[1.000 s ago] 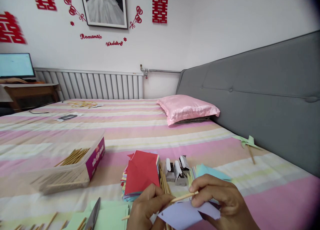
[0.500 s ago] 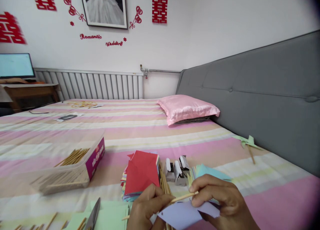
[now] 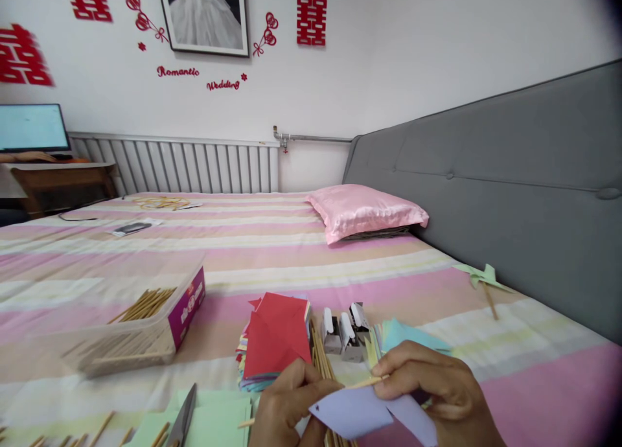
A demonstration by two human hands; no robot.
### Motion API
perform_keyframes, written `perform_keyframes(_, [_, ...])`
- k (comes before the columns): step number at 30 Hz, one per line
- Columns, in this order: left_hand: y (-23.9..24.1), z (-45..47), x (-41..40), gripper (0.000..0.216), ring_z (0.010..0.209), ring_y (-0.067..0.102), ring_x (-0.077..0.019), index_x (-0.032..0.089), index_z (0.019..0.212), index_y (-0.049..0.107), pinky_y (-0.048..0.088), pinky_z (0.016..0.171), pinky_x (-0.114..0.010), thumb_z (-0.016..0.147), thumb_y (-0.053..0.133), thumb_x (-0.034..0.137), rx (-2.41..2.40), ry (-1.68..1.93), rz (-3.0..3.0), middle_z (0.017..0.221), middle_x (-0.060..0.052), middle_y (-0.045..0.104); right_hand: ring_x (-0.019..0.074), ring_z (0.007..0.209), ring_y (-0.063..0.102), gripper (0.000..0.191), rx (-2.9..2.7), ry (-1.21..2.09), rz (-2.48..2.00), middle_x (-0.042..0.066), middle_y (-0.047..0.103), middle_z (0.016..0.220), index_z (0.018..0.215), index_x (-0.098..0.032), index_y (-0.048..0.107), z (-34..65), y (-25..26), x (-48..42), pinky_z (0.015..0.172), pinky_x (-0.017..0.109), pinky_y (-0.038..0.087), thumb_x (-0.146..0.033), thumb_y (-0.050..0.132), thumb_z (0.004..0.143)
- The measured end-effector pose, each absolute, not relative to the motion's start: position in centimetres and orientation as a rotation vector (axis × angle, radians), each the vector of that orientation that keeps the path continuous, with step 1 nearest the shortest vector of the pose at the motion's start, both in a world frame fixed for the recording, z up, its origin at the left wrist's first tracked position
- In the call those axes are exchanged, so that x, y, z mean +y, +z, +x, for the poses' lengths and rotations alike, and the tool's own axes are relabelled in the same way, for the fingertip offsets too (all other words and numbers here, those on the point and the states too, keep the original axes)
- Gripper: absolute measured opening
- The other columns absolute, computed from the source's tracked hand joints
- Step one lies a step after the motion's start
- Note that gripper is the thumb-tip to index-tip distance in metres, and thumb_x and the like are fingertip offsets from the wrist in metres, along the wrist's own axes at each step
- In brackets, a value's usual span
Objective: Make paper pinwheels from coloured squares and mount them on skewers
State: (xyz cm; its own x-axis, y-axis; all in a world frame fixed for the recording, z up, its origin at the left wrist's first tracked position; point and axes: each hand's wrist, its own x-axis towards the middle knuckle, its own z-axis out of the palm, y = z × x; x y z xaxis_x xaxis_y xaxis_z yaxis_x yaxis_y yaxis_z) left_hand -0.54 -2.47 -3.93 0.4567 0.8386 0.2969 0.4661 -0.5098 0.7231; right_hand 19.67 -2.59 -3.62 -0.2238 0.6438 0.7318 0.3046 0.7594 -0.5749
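My left hand (image 3: pixel 291 401) is closed, pinching the left corner of a lavender paper piece (image 3: pixel 357 413) that has a slit and a small dark spot at that corner. My right hand (image 3: pixel 432 385) grips a thin wooden stick (image 3: pixel 368 382) between thumb and forefinger, with the paper under its palm. The stick runs along the paper's upper edge, and its left part is hidden. Just beyond the hands lies a stack of coloured paper topped by a red sheet (image 3: pixel 276 337). More wooden sticks (image 3: pixel 321 356) lie beside that stack, and light-blue paper (image 3: pixel 413 337) is behind my right hand.
Scissors (image 3: pixel 183 418) rest on green paper (image 3: pixel 221 418) at front left. A clear plastic box (image 3: pixel 131 363) holds several sticks. Small white boxes (image 3: pixel 345 333) stand past the hands. A green pinwheel (image 3: pixel 483 278) lies right, a pink pillow (image 3: pixel 364 210) farther back. A person's hand (image 3: pixel 29 156) shows far left.
The lavender paper has tilted, its right flap swinging down and right. Its upper edge now covers more of the stick. Both hands have shifted only slightly.
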Motion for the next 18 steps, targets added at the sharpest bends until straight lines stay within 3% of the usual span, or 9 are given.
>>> perform_keyframes(9, [-4.5, -0.3, -2.8, 0.023, 0.063, 0.054, -0.0152, 0.022, 0.088, 0.071, 0.036, 0.056, -0.022, 0.079, 0.05, 0.02, 1.058, 1.041, 2.048, 0.069, -0.005, 0.056, 0.0144, 0.057, 0.062, 0.024, -1.831, 0.179, -0.801, -0.001, 0.062, 0.062, 0.07, -0.023, 0.053, 19.5, -4.0, -2.8, 0.051, 0.021, 0.05, -0.003, 0.064, 0.063])
perform_keyframes(14, [-5.3, 0.1, -2.6, 0.027, 0.061, 0.053, -0.0149, 0.017, 0.074, 0.072, 0.035, 0.054, -0.023, 0.08, 0.049, 0.028, 1.043, 1.032, 1.967, 0.066, -0.006, 0.056, 0.012, 0.054, 0.055, 0.019, -1.599, 0.429, -1.054, -0.003, 0.055, 0.063, 0.07, -0.023, 0.048, 18.6, -4.6, -2.9, 0.045, 0.018, 0.045, -0.018, 0.066, 0.066])
perform_keyframes(18, [-6.7, 0.4, -2.3, 0.032, 0.062, 0.052, -0.0165, 0.015, 0.085, 0.07, 0.035, 0.055, -0.025, 0.082, 0.044, 0.033, 1.119, 0.965, 1.946, 0.067, -0.007, 0.057, 0.0163, 0.064, 0.058, 0.024, -1.397, 0.696, -1.175, 0.0, 0.06, 0.069, 0.082, -0.023, 0.048, 18.2, -3.8, -2.6, 0.053, 0.022, 0.047, -0.026, 0.065, 0.065])
